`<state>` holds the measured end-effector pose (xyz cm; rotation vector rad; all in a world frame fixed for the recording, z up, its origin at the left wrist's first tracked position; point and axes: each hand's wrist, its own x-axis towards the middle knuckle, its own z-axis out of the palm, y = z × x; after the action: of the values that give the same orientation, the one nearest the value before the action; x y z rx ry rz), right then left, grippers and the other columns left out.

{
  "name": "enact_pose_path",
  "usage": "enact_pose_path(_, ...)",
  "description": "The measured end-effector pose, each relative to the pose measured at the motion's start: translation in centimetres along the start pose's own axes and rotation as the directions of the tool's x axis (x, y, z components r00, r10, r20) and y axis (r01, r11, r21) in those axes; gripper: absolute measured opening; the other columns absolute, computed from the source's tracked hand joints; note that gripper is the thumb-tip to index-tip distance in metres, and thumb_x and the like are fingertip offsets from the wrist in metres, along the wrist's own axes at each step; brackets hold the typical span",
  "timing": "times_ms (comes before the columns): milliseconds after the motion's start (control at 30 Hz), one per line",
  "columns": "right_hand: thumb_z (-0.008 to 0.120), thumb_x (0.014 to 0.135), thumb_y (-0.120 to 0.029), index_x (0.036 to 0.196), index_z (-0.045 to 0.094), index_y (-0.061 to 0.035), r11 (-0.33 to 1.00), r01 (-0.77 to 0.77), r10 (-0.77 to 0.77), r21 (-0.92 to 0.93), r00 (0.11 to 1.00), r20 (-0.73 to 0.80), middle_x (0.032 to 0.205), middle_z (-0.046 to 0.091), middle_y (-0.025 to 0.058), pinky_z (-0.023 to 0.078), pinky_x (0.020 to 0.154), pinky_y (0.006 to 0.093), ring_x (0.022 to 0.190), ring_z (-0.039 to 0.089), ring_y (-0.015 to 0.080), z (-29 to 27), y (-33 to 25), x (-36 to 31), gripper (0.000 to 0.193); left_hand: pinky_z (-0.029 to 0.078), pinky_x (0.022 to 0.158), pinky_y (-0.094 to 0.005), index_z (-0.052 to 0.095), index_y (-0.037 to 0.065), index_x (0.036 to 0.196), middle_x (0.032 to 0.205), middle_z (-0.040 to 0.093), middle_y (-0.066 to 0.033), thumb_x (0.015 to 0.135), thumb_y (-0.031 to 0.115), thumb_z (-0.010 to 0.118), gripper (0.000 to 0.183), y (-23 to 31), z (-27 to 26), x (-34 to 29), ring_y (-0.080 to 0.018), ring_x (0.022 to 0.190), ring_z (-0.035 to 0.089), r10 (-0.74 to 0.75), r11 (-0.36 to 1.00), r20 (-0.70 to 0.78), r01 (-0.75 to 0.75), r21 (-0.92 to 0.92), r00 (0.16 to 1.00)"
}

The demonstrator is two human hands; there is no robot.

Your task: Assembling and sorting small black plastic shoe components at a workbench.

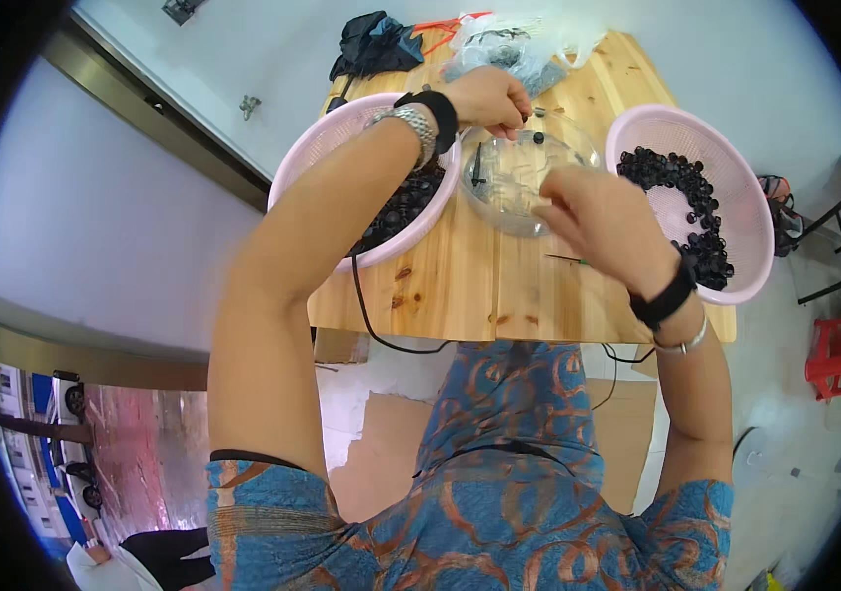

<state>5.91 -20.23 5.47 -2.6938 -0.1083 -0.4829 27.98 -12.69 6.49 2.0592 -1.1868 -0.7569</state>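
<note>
Over the far left side of a clear round plastic tray (487, 205), my left hand (491, 98) is closed in a pinch, with a small dark piece showing at its fingertips. A small black round part (538, 138) lies in the tray, and a thin dark piece (477, 164) is at its left side. My right hand (605, 219) hovers at the tray's right edge, its fingers drawn together and slightly blurred; what they hold, if anything, is hidden. Beneath that hand a thin dark tool (566, 258) rests on the wooden table (440, 295).
A pink basket (292, 163) of black parts stands left, partly under my left forearm. Another pink basket (755, 212) with small black round parts is at right. Plastic bags (509, 49) and a dark cloth bundle (373, 44) lie at the far end. A black cable (366, 310) hangs over the near edge.
</note>
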Motion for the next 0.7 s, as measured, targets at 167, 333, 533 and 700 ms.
enact_pose_path(167,0.055,0.079,-0.019,0.078,0.059,-0.0035,0.991,-0.109,0.121,0.075,0.978,-0.171,0.074,0.06,0.0168,0.046,0.064,0.0411,0.073,0.058,0.0334,-0.2,1.2,3.8,0.016,0.052,0.068,-0.0201,0.055,-0.004,0.105,0.09,0.063,-0.0076,0.079,0.008,0.059,0.029,0.1,-1.1,-3.5,-0.0099,0.078,0.062,0.025,0.961,0.016,-0.02,-0.274,1.0)
enact_pose_path(333,0.06,0.071,-0.015,0.077,0.064,-0.004,0.995,-0.076,0.09,-0.062,0.966,0.244,0.077,0.063,0.0146,0.047,0.067,0.0382,0.075,0.061,0.0297,1.3,1.3,8.2,0.013,0.05,0.07,-0.0221,0.053,-0.003,0.107,0.093,0.061,-0.0078,0.084,0.015,0.058,0.03,0.6,-2.0,-9.9,-0.0106,0.077,0.06,0.112,0.919,-0.152,-0.161,-0.36,0.982)
enact_pose_path(533,0.067,0.065,-0.015,0.088,0.067,-0.0124,0.981,0.123,-0.038,-0.147,0.877,0.478,0.083,0.065,0.012,0.047,0.073,0.0389,0.082,0.061,0.0288,7.9,3.1,11.1,0.023,0.049,0.068,-0.0247,0.053,-0.002,0.102,0.088,0.061,-0.0085,0.084,0.007,0.055,0.02,2.0,3.8,-21.1,-0.0128,0.075,0.059,0.114,0.701,-0.165,-0.197,-0.685,0.98)
enact_pose_path(700,0.064,0.066,-0.012,0.089,0.067,-0.0117,0.97,0.084,0.051,-0.229,0.85,0.525,0.085,0.065,0.0128,0.048,0.072,0.0394,0.082,0.061,0.0299,10.7,2.5,11.6,0.023,0.05,0.064,-0.0263,0.054,-0.001,0.101,0.086,0.061,-0.0098,0.084,0.003,0.052,0.017,-0.8,9.4,-26.2,-0.0144,0.07,0.059,0.005,0.554,-0.17,-0.144,-0.82,0.985)
